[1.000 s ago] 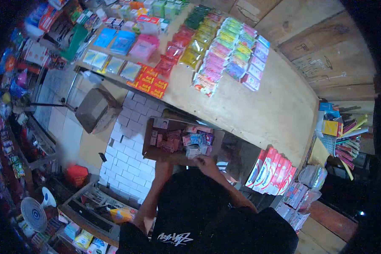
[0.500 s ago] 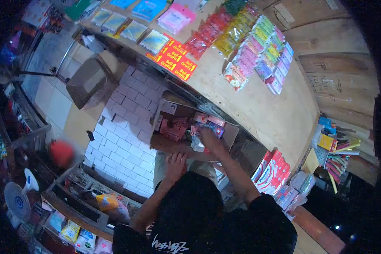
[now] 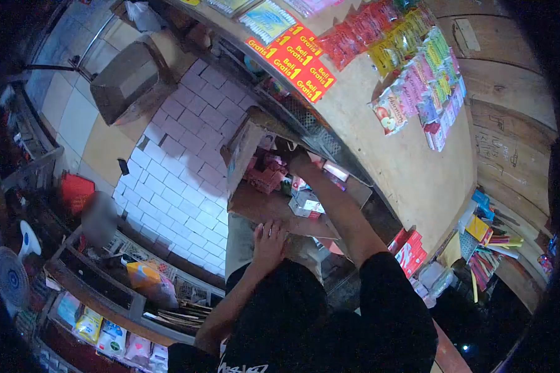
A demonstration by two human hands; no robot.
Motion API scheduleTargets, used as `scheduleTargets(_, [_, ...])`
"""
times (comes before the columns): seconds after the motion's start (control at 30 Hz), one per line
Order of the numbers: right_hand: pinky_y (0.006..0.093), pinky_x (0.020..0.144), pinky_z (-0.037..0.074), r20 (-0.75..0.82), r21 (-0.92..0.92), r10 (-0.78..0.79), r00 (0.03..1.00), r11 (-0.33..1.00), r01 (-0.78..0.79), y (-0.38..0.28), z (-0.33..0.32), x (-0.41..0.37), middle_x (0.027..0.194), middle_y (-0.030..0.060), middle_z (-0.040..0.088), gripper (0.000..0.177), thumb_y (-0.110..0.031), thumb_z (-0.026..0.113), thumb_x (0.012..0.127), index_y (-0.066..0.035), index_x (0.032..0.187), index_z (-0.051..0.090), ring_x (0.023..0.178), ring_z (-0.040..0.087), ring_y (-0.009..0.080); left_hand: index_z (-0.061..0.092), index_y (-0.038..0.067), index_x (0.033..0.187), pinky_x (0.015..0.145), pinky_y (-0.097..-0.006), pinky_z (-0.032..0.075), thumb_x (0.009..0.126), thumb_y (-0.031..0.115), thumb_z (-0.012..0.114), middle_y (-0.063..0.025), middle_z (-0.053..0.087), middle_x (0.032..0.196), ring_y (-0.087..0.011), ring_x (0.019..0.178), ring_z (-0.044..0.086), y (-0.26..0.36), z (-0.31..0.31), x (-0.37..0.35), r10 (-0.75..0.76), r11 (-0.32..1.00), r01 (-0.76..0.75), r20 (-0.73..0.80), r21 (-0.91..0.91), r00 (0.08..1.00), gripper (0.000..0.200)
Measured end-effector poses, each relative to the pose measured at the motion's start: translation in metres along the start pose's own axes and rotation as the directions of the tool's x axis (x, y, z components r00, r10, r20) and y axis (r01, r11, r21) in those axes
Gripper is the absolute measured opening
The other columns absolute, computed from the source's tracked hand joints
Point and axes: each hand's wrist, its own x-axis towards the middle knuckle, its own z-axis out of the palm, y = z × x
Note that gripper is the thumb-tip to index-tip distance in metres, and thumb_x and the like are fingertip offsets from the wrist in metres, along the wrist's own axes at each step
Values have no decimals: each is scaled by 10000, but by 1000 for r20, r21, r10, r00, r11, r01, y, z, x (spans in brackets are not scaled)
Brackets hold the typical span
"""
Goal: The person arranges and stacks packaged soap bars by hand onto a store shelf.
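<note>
A cardboard box [image 3: 274, 208] sits tilted in front of my lap, its mouth facing up. My left hand [image 3: 269, 242] lies on its near edge, fingers stretched over the cardboard. My right hand [image 3: 300, 163] is inside the box near its far side; its fingertips are in shadow, and I cannot make out what they touch. Pink packs [image 3: 267, 177] lie left of that hand. A white carton [image 3: 305, 204] stands below it, and a pale pink small box [image 3: 336, 171] is to its right.
A wooden counter [image 3: 379, 168] above the box carries sachets [image 3: 389, 112], cotton bud packs [image 3: 267, 22] and red promotional stickers [image 3: 295, 62]. Red toothpaste cartons [image 3: 409, 252] stand at its lower right. A brown bin [image 3: 127, 81] sits left, near floor tiles [image 3: 174, 180].
My right hand has moved up and left within the box, away from the white carton toward the pink packs. My left hand stays on the near edge. The view has shifted.
</note>
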Motion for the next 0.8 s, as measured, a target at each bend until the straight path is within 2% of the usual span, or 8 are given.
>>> scheduleTargets(0.07, [423,1112,285,-178,434,61,982,901,22,1,19,-18,1450,170,391,543,-368,341,981,-90,1448,336,1349,362,308,550,62,1218,1061,-524,240,842,302,605,-135,483,1321,-292,1285,389,2,-1,0,-5,1000,5,18,-4,1000,450])
scheduleTargets(0.1, [427,1111,282,-183,300,86,979,954,-28,-5,21,-23,1429,167,404,527,-363,349,976,-91,1427,354,1337,370,307,549,63,1220,1063,-526,235,844,304,603,-136,480,1322,-294,1287,386,1,-2,2,-1,1000,0,29,8,1000,450])
scheduleTargets(0.13, [431,1109,280,-170,-66,156,973,983,-169,-15,27,-27,1408,164,417,511,-357,356,971,-91,1407,371,1325,378,306,548,64,1222,1065,-527,231,846,306,600,-136,478,1322,-297,1289,384,1,-2,3,4,1000,-4,40,20,999,450])
scheduleTargets(0.17, [435,1108,277,-155,-579,279,948,751,-316,-26,34,-33,1387,161,430,495,-352,363,966,-91,1386,389,1312,386,305,549,63,1216,1066,-527,228,849,303,596,-136,479,1321,-297,1289,384,1,-2,4,7,1000,-7,19,14,1000,441])
scheduleTargets(0.23, [443,1105,273,-151,-817,400,904,464,-342,-50,47,-38,1345,156,456,464,-341,378,956,-91,1345,425,1287,402,302,552,61,1204,1069,-526,223,855,296,589,-135,480,1318,-296,1290,384,1,0,4,15,1000,-15,-21,2,1000,423])
scheduleTargets(0.57, [483,1093,248,-207,-880,405,891,320,-350,-64,57,-41,1137,128,587,338,-286,451,906,-93,1138,602,1164,483,291,572,102,1170,1052,-507,248,851,294,606,-115,507,1261,-297,1258,415,-6,-3,0,56,997,-58,34,45,998,374])
scheduleTargets(0.7, [499,1088,238,-120,-923,326,938,312,-227,-63,45,-45,1054,117,639,309,-264,480,885,-94,1056,673,1114,515,286,560,118,1189,1033,-502,261,843,290,613,-104,512,1246,-289,1239,428,-9,-8,-1,94,994,-97,39,60,995,390])
scheduleTargets(0.8, [508,1089,240,-115,-936,392,913,266,-232,-88,42,-48,1077,141,634,320,-256,502,864,-80,1067,675,1135,502,307,551,134,1204,1031,-500,261,836,291,615,-97,513,1236,-284,1231,432,-11,-4,-2,96,993,-98,40,61,995,405])
